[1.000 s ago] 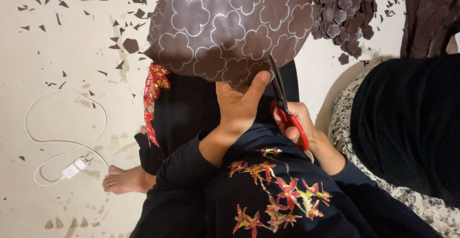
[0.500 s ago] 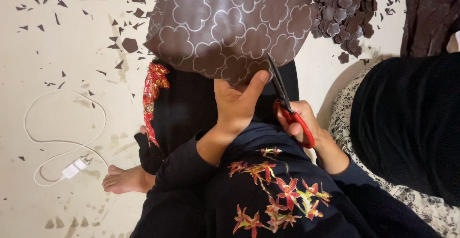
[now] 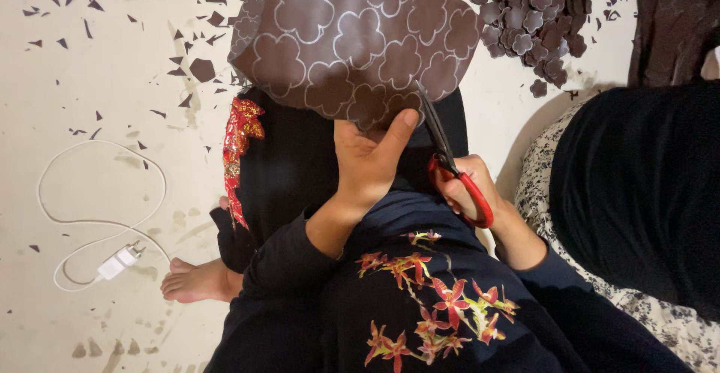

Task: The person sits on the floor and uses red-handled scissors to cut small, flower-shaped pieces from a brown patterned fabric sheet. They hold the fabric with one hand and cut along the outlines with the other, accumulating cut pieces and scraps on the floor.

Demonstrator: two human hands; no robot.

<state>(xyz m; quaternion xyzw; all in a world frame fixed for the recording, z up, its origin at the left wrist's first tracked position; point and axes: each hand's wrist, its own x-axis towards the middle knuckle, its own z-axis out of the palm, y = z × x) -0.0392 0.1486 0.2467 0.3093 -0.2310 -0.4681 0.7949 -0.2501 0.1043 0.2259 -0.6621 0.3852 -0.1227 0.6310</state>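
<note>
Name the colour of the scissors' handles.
Red, seen in the head view: the scissors sit in the right hand.

You cannot see the fingers of your left hand (image 3: 367, 164); they lie under the brown sheet (image 3: 352, 39), whose top runs off the frame. The blade tips of the red-handled scissors (image 3: 454, 170) vanish at the sheet's edge, so you cannot tell how far they gape. The dark fabric stack (image 3: 675, 24) is cut off at the right, and another person's dark garment (image 3: 637, 193) leaves the frame there too.
</note>
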